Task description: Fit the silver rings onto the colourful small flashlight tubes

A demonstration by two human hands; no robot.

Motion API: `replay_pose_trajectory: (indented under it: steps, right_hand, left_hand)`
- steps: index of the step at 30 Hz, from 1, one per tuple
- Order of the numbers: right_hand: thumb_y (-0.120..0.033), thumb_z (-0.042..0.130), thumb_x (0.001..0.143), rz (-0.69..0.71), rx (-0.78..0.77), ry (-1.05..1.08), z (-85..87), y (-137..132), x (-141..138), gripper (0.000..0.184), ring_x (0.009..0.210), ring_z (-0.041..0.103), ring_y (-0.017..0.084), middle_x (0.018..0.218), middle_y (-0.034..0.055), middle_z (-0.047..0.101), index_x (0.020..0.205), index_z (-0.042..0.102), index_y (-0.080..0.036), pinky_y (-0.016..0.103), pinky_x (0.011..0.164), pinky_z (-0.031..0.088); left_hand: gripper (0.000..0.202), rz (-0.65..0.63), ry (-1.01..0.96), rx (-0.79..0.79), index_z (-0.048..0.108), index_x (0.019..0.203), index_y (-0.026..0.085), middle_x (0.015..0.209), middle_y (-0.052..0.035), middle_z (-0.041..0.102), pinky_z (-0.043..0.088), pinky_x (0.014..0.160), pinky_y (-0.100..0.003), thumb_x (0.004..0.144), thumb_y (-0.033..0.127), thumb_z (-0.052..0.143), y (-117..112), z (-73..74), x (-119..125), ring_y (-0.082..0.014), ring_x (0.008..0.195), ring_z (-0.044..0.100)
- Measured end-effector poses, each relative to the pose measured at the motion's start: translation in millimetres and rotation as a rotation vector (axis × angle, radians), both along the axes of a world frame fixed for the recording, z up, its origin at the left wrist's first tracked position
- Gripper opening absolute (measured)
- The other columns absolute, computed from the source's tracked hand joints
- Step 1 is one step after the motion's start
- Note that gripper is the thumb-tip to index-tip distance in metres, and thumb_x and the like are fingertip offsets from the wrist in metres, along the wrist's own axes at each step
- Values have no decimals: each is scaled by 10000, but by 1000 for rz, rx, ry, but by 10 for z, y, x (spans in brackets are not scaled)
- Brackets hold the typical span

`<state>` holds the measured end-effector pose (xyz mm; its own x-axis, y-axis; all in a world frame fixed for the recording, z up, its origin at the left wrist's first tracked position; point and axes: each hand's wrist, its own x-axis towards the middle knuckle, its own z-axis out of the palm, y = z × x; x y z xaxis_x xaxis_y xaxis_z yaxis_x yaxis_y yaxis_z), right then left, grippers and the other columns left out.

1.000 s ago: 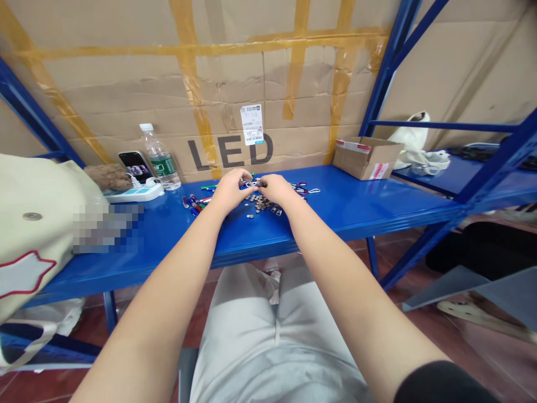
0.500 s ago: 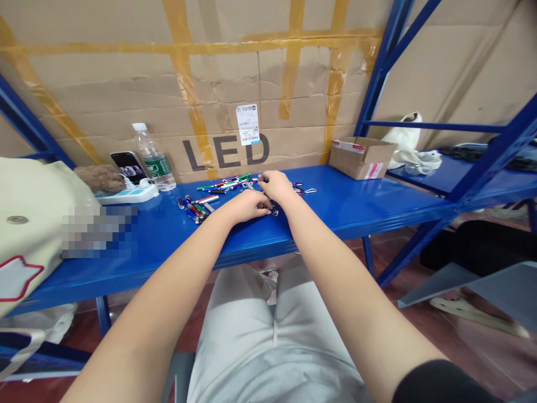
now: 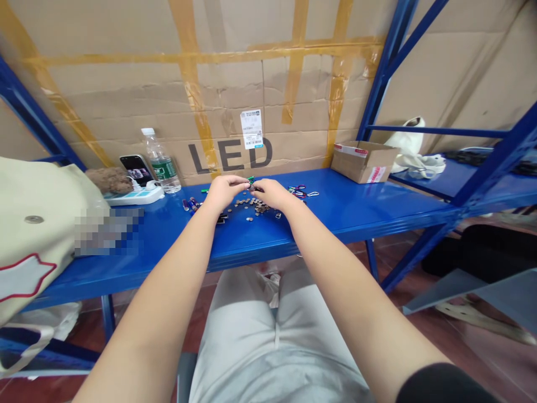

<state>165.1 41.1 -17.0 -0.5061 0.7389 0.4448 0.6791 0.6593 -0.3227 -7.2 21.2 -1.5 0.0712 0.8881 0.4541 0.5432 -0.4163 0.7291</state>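
Although the fingers hide part of what they work on, the left hand (image 3: 224, 193) looks curled nearly shut at the middle of the frame, its fingertips apparently pinching a small green-tipped piece (image 3: 250, 180) that shows between the two hands. The right hand (image 3: 271, 194) arches just beside it with the fingers bent inward and low; whether it has hold of anything cannot be told from this view. Directly beneath them, a loose heap of small round metal discs (image 3: 251, 205) lies on the blue steel shelf (image 3: 344, 218). Slim coloured tubes (image 3: 189, 205) lie to the left of the hands, and a cluster of keyring clips (image 3: 298, 193) lies to the right. Parts this small are best worked with the fingertips, keeping the wrists low and steady so that no knuckle nudges the heap; the glossy steel looks likely to let discs slide. Toward the left of the frame stand a water bottle (image 3: 161, 162) and a phone (image 3: 135, 170) resting by a white power strip (image 3: 134, 196). An open cardboard box (image 3: 364, 162) sits on the shelf to the right, and a cream cloth bag (image 3: 37, 235) fills the left edge.
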Motion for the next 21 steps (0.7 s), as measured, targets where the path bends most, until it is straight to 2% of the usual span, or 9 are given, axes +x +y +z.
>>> replay_pose_trajectory:
  steps: [8,10,13,15,18,21]
  right_hand:
    - [-221,506,931,28,13,-19,7,3,-5,202,952,614,176,1076,69,701,1001,689,-174,245,806,394]
    - [-216,543,911,35,18,11,-5,14,-7,190,941,614,171,1064,68,700,1047,669,-174,247,804,395]
    - [-242,650,842,-39,-9,128,-24,40,-13,288,881,617,165,991,66,701,1113,615,-149,244,761,406]
    - [-256,691,806,-72,-26,189,-29,55,-14,280,850,618,165,940,62,701,1049,618,-138,242,733,410]
    - [-259,674,815,-45,-4,208,-26,60,-7,164,851,619,170,918,53,703,934,635,-154,247,734,412]
    - [-273,615,857,-20,40,210,-19,41,-1,146,883,612,179,951,60,702,953,636,-164,259,763,411]
  left_hand:
    - [290,-34,-76,-34,770,879,177,885,-71,760,518,830,-334,700,405,766,56,-39,-56,-220,848,675]
    - [301,-34,-68,-24,771,873,175,857,-72,758,515,821,-329,695,418,769,74,-51,-70,-219,833,675]
    - [341,-16,-92,-9,770,874,178,848,-69,755,512,796,-323,679,458,771,88,-61,-81,-223,831,670]
    - [381,0,-130,-10,769,867,173,838,-70,753,512,769,-318,657,491,777,87,-63,-78,-222,818,663]
    - [432,1,-198,-23,764,846,163,810,-72,748,510,736,-310,612,525,796,87,-69,-66,-210,778,651]
    - [443,-19,-280,-31,755,835,156,809,-69,745,507,721,-297,600,529,800,108,-88,-63,-191,756,646]
